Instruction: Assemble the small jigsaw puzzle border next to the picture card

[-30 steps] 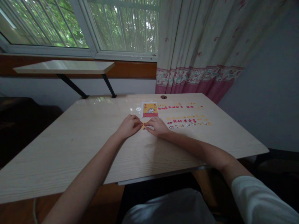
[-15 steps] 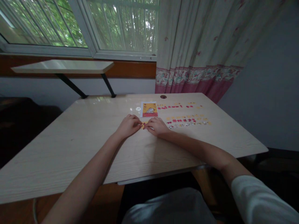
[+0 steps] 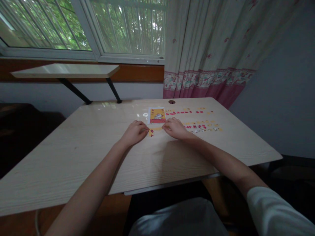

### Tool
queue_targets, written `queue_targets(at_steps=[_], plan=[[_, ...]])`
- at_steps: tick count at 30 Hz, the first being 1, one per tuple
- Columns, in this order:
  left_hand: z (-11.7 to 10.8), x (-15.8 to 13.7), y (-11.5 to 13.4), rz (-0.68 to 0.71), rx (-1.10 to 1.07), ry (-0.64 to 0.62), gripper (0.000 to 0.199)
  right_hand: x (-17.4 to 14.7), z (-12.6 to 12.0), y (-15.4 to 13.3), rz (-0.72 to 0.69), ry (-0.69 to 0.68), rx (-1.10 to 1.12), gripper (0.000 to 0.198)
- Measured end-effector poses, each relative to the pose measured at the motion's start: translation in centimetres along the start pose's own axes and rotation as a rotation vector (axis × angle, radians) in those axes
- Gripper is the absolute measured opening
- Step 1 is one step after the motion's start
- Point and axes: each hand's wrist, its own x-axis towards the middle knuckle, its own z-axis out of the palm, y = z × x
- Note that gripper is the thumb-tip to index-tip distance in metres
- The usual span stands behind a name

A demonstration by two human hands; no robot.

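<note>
A small group of joined yellow and red puzzle pieces (image 3: 151,132) lies flat on the table. A short yellow strip of pieces (image 3: 157,128) runs to the right from its top. My left hand (image 3: 135,133) rests on the table, its thumb and fingers closed on the left edge of the joined pieces. At the right end of the strip is my right hand (image 3: 175,127), fingers pinched together; whatever is between them cannot be made out. Just beyond both hands lies a picture card (image 3: 157,115) with a white spotted animal on yellow and red.
Rows of loose puzzle pieces lie to the right: red ones (image 3: 182,112) farther back, white ones (image 3: 209,130) nearer. A raised shelf (image 3: 66,70) on black legs stands at the back left of the wooden table (image 3: 73,164). A curtain (image 3: 209,49) hangs behind.
My right hand has moved right and slightly away from me, off the joined pieces, uncovering them and the yellow strip. My left hand has stayed almost still.
</note>
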Motion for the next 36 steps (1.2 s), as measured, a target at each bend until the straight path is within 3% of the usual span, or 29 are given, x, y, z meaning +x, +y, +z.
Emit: queue_targets(at_steps=[7, 36], plan=[[0.3, 0.1, -0.1, -0.030, 0.011, -0.026, 0.024, 0.0, -1.4, 2.1, 0.029, 0.015, -0.096, 0.022], [0.8, 0.1, -0.1, -0.052, 0.058, -0.096, 0.027, 0.0, -0.6, 1.9, 0.022, -0.070, -0.039, 0.020]])
